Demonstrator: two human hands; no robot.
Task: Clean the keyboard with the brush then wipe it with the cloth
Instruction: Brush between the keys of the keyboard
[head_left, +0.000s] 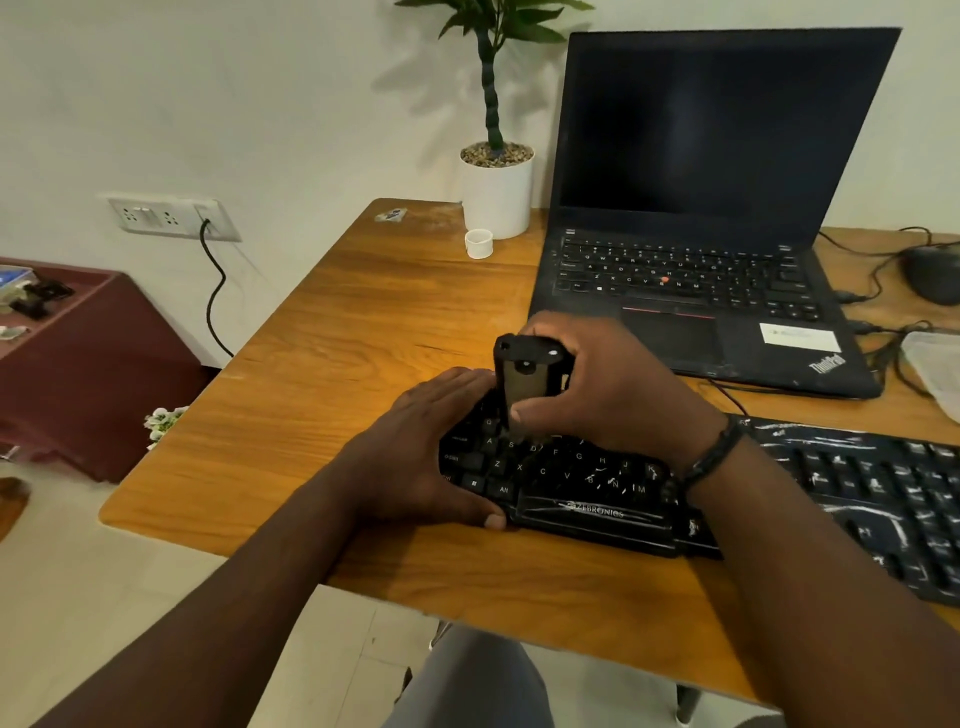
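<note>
Black dust-flecked keyboard (727, 483) lies along the near right of the orange-brown wooden desk (363, 322), its left end under both hands. Black block-handled brush (524, 379) stands upright on the upper-left keys, between left fingertips and right palm. Behind: open black laptop (701, 208), white potted plant (496, 192), black mouse (935, 273); white wall with socket plate (171, 218), maroon cabinet (67, 358) on the left. Right hand (608, 384) wraps the brush, thumb across its front face. Left hand (441, 447) lies flat, fingers straight on the keyboard's left end, thumb against the front edge.
</note>
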